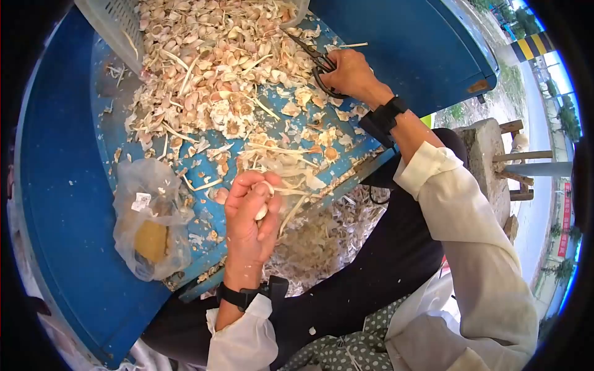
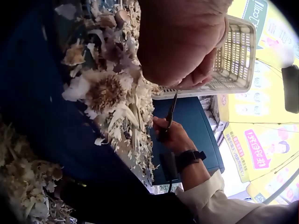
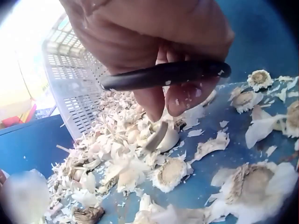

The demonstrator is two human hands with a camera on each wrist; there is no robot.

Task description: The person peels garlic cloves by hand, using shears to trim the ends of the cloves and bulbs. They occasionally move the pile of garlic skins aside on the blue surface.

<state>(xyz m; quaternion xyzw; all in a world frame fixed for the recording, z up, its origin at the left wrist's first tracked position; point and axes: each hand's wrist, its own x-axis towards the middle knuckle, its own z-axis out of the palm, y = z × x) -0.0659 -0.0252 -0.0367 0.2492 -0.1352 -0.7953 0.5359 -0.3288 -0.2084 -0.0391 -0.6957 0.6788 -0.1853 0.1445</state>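
In the head view the left hand [image 1: 250, 213] curls its fingers and thumb round a pale garlic clove [image 1: 262, 211], above the blue tray's front part. Farther right, the right hand [image 1: 352, 74] grips black-handled scissors [image 1: 323, 63], their blades pointing at the garlic pile [image 1: 216, 68]. The left wrist view shows the left hand [image 2: 182, 42] large at the top, its contents hidden, and the scissors [image 2: 172, 112] in the right hand beyond. A black handle loop [image 3: 163, 74] crosses the right hand [image 3: 154, 37] in the right wrist view, above cloves and skins.
A white plastic basket [image 1: 114, 31] stands at the tray's upper left. A clear plastic bag [image 1: 148, 216] with something yellow-brown in it lies at left. Dry skins and root discs litter the blue tray [image 1: 59, 204]. More peelings [image 1: 315, 247] lie below the near edge, beside the person's legs.
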